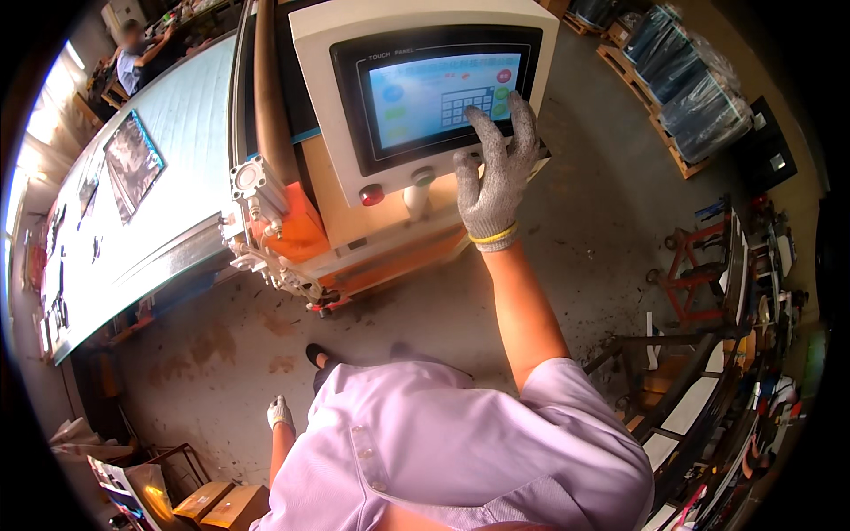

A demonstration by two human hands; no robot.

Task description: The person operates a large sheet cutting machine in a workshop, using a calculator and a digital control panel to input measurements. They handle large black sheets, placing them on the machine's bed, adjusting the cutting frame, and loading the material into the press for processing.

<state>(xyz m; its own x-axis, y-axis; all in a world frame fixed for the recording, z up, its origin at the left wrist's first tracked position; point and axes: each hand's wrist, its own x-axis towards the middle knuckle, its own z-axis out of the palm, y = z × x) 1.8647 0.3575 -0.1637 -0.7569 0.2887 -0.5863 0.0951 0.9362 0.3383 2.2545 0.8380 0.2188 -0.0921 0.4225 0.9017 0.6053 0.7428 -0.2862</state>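
My right hand [500, 168], in a grey knit glove with a yellow cuff, reaches up to the touch screen [412, 102] of a beige control panel [319, 49]. Its fingers are spread, and the index fingertip lies at a keypad window [467, 104] on the lit display. Nothing is held in it. Below the screen sit a red button [371, 195] and a dark knob [423, 176]. Down by my left side hangs my left hand [280, 412], also gloved, small in view, with loose fingers and no object visible in it.
Left of the panel are a pneumatic cylinder [254, 180], an orange part [292, 230] and a long pale table [177, 177] bearing dark sheets. Another person [133, 62] sits far left. Wrapped stacks [699, 97] stand on pallets at right, near a red wheeled frame [695, 274]. Cardboard boxes [232, 506] lie lower left.
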